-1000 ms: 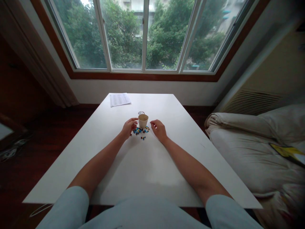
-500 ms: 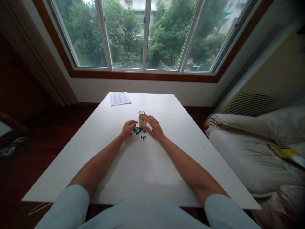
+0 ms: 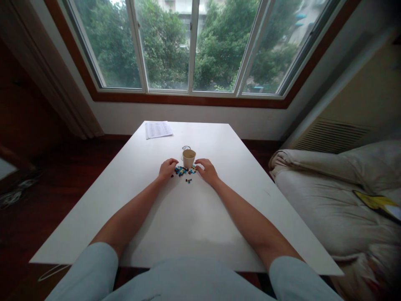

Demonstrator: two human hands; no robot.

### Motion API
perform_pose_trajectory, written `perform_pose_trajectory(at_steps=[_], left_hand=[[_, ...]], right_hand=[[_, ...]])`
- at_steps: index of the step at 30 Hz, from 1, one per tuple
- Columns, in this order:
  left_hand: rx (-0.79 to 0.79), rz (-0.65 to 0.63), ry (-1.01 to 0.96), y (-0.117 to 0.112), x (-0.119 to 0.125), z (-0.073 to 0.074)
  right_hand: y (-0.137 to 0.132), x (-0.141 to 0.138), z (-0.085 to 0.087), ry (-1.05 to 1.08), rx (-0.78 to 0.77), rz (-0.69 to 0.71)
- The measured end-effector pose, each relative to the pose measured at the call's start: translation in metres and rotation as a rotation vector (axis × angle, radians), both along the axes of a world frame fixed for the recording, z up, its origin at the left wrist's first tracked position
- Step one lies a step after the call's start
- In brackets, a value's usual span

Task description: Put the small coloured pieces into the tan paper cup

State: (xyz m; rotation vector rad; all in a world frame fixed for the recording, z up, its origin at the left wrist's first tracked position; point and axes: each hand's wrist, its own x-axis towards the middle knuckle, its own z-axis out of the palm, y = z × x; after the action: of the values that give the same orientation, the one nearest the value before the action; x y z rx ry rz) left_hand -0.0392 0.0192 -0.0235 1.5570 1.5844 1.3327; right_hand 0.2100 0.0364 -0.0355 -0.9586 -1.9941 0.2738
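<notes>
A small paper cup stands upright on the white table. In front of it lies a scatter of several tiny blue, yellow and dark pieces. My left hand rests on the table just left of the pieces, fingers curled down, and what it may hold is hidden. My right hand sits just right of the pieces, below the cup, its fingers bent and pinched at the edge of the pile. I cannot make out a piece between them.
A small clear ring-like object lies behind the cup. A printed sheet of paper lies at the table's far left corner. A padded couch with cushions stands close to the right. A large window is ahead.
My right hand went up to the cup's rim half a second ago, then came back down to the pieces at the right of the pile. My left hand shifted slightly and lowered.
</notes>
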Motion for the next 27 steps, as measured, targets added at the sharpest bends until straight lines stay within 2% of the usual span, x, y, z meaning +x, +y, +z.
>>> perform_pose_trajectory(at_steps=[5,16,18,23,27], left_hand=[[0.027,-0.051,0.028,-0.003,0.003,0.001],[0.038,-0.146,-0.031,-0.009,0.01,0.004],[0.028,-0.164,0.013,-0.011,0.01,0.006],[-0.04,-0.151,0.274,-0.01,0.01,0.007],[-0.047,-0.139,0.353,-0.008,0.008,0.003]], right_hand=[[-0.002,-0.006,-0.003,-0.078,0.025,0.104],[0.005,-0.003,-0.012,-0.155,-0.011,0.096],[0.004,-0.004,-0.012,-0.159,-0.018,0.09],[0.003,-0.005,-0.01,-0.164,-0.016,0.086],[0.004,-0.005,-0.008,-0.166,-0.058,0.019]])
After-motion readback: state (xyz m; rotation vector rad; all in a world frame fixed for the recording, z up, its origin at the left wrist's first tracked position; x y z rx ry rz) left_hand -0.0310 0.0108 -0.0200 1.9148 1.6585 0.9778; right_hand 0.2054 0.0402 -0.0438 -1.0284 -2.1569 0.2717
